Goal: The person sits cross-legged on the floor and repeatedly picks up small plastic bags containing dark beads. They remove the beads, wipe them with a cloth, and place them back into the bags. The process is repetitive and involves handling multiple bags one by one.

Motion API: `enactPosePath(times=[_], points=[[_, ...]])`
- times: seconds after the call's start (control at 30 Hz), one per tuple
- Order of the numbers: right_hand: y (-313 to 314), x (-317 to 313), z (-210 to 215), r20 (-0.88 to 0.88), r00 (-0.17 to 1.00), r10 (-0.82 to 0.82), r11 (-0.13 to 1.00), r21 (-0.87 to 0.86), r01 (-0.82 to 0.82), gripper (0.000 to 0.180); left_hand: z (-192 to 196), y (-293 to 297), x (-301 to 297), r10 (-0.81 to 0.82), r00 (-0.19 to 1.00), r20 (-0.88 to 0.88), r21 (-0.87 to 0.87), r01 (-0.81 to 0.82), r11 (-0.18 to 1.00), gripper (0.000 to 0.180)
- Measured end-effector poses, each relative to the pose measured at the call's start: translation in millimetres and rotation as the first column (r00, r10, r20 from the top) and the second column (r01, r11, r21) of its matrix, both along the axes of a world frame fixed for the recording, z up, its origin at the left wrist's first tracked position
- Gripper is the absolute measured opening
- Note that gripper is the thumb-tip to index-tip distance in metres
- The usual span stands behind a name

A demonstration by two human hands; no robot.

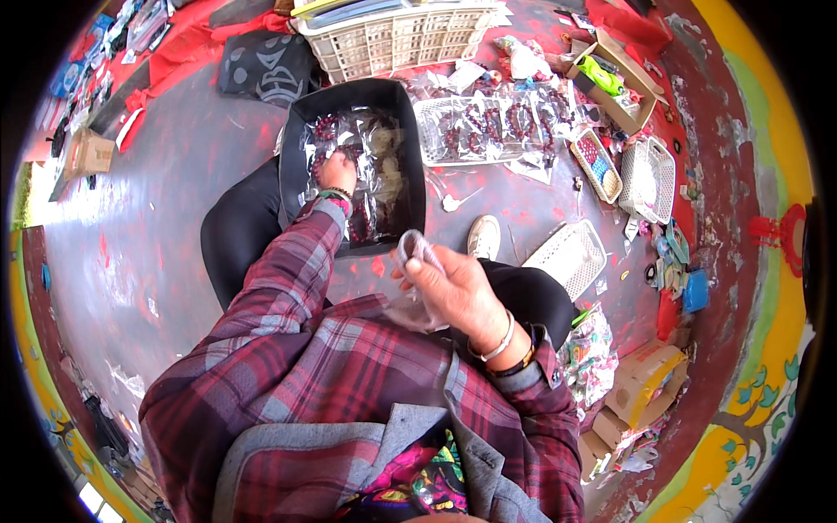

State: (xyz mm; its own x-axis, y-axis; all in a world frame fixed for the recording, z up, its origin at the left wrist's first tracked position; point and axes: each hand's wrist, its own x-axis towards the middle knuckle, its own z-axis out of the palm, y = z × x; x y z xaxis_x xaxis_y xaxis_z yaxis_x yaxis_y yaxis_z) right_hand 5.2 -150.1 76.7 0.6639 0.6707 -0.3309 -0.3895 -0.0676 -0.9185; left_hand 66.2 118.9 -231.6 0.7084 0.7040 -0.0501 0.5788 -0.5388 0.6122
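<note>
A deep black box (411, 179) sits in front of me by my bent knee. In it lie several clear plastic packets (362, 135) with dark red beaded bracelets inside. My left hand (338, 173) reaches down into the box among these packets; its fingers are bent together, and what lies between them is hard to make out. Close to my lap, right of the box, my right hand (455, 292) pinches a limp greyish-pink cloth (417, 248) between thumb and fingers. Part of that cloth hangs below the hand, over my jacket.
Beside the box a white tray (427, 157) holds more bagged bracelets. Beyond stands a cream crate (392, 48), with a dark grey bag (261, 65) to its left. On the right are a cardboard box (641, 113), small baskets (670, 205) and a white perforated tray (571, 257).
</note>
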Motion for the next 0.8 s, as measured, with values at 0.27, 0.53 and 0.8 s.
enactPosePath(times=[0.27,0.53,0.8], points=[[-36.1,8.1,15.7,0.069,0.994,-0.088,0.996,-0.021,0.09,0.021,76.4,-132.4,113.8,-0.394,0.855,0.337,-0.273,0.489,0.828,0.014],[-70.0,22.0,5.8,0.164,0.953,-0.253,0.967,0.026,0.253,0.018,-118.4,-163.0,194.2,-0.553,0.831,0.067,-0.673,0.447,0.59,0.018],[-90.7,28.7,3.0,0.085,0.987,-0.137,0.987,-0.067,0.143,0.027,-169.3,-150.9,223.7,-0.732,0.666,-0.14,-0.299,0.677,0.673,0.022]])
